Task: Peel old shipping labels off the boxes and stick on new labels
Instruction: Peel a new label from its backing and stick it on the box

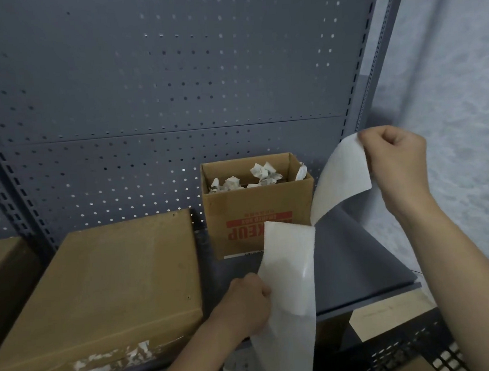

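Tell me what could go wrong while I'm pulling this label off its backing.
The label pinched by your right hand is curling and hangs free; it could fold and stick to itself or to the glossy backing your left hand grips. Torn scraps of old label sit on the front of the closed box; a new label laid over them may wrinkle or lift.

Grey perforated back panel (142,91) behind a grey shelf (360,264); slotted metal upright (373,58) beside a pale wall (463,80) at right.
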Tool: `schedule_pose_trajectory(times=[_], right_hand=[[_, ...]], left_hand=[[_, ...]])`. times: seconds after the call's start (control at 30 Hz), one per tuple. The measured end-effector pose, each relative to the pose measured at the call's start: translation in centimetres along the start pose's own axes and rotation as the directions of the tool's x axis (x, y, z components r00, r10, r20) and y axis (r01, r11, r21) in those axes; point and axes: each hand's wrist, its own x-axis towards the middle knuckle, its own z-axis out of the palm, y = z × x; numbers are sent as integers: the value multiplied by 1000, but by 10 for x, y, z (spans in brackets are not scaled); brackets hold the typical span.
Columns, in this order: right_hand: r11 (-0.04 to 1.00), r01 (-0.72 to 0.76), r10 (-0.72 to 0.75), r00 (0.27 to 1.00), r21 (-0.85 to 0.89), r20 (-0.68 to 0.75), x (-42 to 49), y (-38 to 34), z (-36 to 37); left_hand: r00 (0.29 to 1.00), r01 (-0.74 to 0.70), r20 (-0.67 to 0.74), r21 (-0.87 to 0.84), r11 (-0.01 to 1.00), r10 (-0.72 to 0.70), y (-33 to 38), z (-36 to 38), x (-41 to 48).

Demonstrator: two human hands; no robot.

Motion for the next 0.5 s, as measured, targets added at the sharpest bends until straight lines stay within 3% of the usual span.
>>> schedule_pose_trajectory(times=[0.23,0.5], right_hand=[[993,21,-20,1000,115,-4,1,-19,-10],[989,-39,6,974,140,228,-20,-19,6]], left_hand=[[999,-44,9,6,999,44,5,-3,0],[993,-113,26,49,992,112,10,-3,-3]])
